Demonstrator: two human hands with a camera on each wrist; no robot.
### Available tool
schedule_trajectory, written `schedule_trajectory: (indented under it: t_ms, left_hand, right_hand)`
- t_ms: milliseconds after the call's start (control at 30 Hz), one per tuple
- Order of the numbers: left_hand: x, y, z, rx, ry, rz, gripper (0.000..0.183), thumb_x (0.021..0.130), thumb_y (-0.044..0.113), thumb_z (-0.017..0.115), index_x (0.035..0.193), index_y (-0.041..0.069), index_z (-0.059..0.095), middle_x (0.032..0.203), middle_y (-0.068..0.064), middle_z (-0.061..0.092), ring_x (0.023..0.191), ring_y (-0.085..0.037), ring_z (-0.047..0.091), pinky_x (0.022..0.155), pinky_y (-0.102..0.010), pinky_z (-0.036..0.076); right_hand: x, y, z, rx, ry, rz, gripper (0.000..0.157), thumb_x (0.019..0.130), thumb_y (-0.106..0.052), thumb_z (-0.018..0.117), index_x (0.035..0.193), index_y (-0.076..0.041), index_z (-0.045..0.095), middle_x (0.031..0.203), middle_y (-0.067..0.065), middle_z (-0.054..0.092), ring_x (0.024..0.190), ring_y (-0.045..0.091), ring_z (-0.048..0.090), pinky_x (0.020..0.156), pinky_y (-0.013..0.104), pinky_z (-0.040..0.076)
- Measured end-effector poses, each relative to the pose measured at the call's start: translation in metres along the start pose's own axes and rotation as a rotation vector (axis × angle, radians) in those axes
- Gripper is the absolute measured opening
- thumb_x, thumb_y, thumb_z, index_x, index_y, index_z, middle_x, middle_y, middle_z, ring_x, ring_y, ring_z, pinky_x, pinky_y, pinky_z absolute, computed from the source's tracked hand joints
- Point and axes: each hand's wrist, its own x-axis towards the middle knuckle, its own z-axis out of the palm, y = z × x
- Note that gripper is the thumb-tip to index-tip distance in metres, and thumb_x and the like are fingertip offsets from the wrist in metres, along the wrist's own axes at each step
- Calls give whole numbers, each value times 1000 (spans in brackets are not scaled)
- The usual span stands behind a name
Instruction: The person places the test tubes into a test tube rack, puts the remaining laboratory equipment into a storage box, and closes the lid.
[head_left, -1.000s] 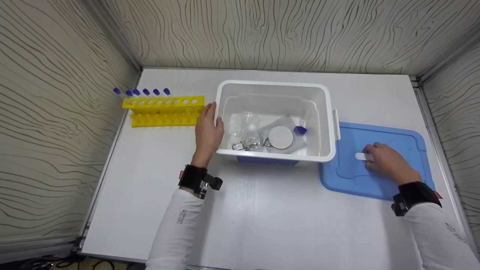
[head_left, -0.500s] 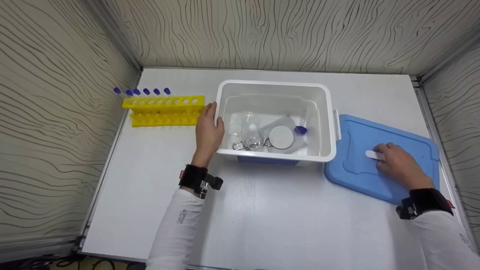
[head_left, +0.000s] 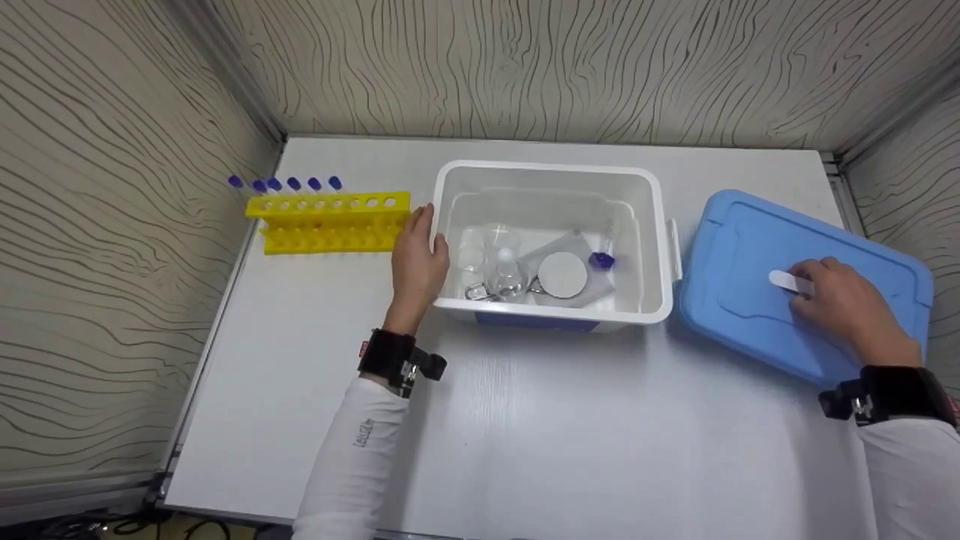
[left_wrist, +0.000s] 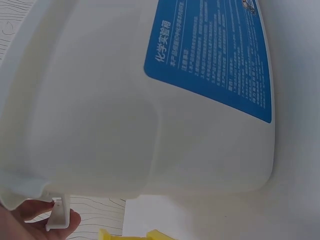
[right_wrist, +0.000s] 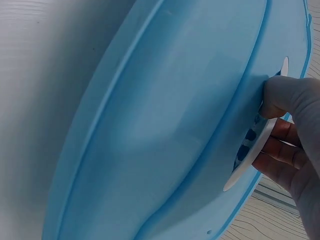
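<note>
My left hand (head_left: 418, 262) is at the left side of a white plastic storage box (head_left: 551, 316), gripping the white side latch (left_wrist: 60, 214), with thumb and fingers either side of it. My right hand (head_left: 844, 304) grips the white handle (head_left: 789, 282) in the middle of the blue lid (head_left: 750, 251); the fingers curl round the handle in the right wrist view. The lid is tilted, close to the right side of the box. Inside the box lie a clear glass flask (head_left: 508, 281), a round white disc (head_left: 562, 274) and a purple-capped tube (head_left: 601, 260).
A yellow test tube rack (head_left: 330, 202) stands left of the box, with several purple-capped tubes (head_left: 293, 183) along its back. The white table (head_left: 525, 435) is bordered by patterned panels (head_left: 555, 67) at the back and sides.
My right hand has carried the lid to the right and away from me, turning it and lifting it. My left hand and the box have stayed in place.
</note>
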Motion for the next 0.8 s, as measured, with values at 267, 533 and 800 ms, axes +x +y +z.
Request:
schedule_trajectory:
  t_ms: [267, 533, 800]
  left_hand:
    - [0, -1, 0, -10, 3, -1, 50, 98, 11, 52, 148, 4, 45, 152, -20, 46, 141, -35, 45, 121, -46, 34]
    - [-1, -1, 0, 8, 8, 9, 50, 98, 12, 52, 147, 4, 46, 151, -20, 46, 139, -36, 46, 120, -47, 35]
    - [-1, -1, 0, 4, 10, 5, 50, 98, 12, 53, 147, 4, 46, 151, -20, 47, 140, -36, 46, 120, -47, 35]
  right_hand:
    - [-2, -7, -26, -23, 44, 58, 42, 85, -6, 57, 123, 11, 54, 111, 38, 52, 92, 49, 51, 74, 62, 41]
    - [0, -23, -48, -55, 61, 47, 41, 83, -6, 55, 122, 10, 54, 111, 37, 52, 91, 47, 50, 74, 61, 41]
    - [2, -51, -70, -52, 104, 41, 41, 83, -3, 55, 122, 10, 54, 113, 37, 50, 95, 49, 47, 78, 64, 40]
